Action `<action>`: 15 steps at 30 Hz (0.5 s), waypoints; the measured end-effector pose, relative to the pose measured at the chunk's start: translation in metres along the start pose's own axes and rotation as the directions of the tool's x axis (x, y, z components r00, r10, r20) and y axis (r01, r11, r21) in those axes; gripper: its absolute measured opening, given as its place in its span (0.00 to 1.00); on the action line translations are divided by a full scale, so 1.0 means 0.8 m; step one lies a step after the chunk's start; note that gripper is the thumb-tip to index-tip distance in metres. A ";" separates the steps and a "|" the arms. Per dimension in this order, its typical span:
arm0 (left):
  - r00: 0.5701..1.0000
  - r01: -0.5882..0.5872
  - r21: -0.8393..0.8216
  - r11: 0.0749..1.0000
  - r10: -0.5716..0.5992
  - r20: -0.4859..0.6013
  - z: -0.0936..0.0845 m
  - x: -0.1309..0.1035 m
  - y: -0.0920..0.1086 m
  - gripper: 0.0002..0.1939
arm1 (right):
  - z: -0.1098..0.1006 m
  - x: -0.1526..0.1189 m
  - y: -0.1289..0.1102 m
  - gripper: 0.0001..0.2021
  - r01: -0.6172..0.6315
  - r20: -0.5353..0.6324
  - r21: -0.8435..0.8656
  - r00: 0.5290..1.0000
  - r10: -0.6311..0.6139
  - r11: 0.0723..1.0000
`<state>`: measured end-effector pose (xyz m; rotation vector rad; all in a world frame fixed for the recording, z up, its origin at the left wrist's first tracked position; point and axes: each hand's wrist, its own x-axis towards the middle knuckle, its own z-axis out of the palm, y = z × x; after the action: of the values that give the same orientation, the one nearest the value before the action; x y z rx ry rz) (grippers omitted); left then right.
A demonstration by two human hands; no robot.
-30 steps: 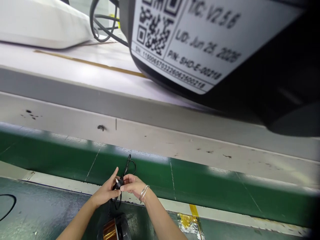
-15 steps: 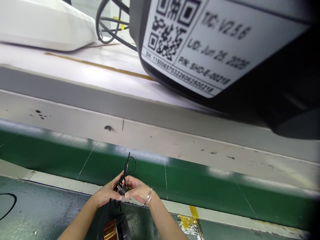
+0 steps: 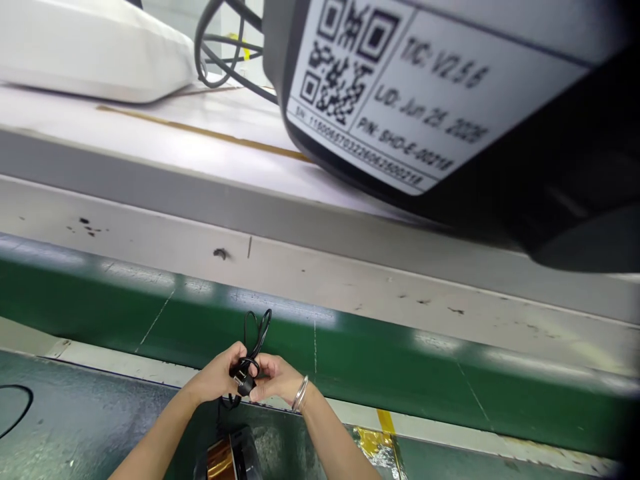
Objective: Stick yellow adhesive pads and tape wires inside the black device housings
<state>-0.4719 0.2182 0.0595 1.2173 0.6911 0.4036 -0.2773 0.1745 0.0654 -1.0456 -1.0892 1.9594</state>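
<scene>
A black power cord with a pronged plug is gathered in a bundle between my two hands. My left hand grips the bundle from the left, fingers closed around it. From the other side my right hand, with silver bangles at the wrist, pinches the cord close to the plug. Loops of cord stick up above the fingers, and more cord hangs below them toward a black device with a copper-coloured face at the bottom edge. Part of the bundle is hidden by my fingers.
A green conveyor belt runs across beyond my hands. Behind it stands a white shelf carrying a white casing. A large black labelled device fills the upper right. Yellow tape marks the green bench.
The cord loops above my hands have spread and tilted to the right. Both hands still hold the cord in nearly the same place. Chalk-like lines on the belt have shifted left.
</scene>
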 end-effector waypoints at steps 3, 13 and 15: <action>1.000 0.020 0.050 0.999 -0.019 -0.014 -0.007 0.005 0.005 0.10 | -0.003 -0.001 -0.009 0.09 -0.004 -0.025 -0.088 1.000 0.002 0.996; 0.985 0.093 -0.120 0.988 -0.074 0.157 -0.026 -0.014 0.025 0.19 | -0.011 -0.007 -0.019 0.09 -0.004 -0.045 -0.271 0.999 -0.009 0.963; 0.990 0.093 -0.121 0.988 -0.078 0.121 -0.024 -0.012 0.023 0.16 | -0.010 -0.006 -0.017 0.09 0.016 -0.056 -0.302 0.998 -0.035 0.953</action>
<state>-0.4908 0.2319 0.0762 1.0781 0.6066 0.2982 -0.2656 0.1797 0.0763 -1.2351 -1.3912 1.7633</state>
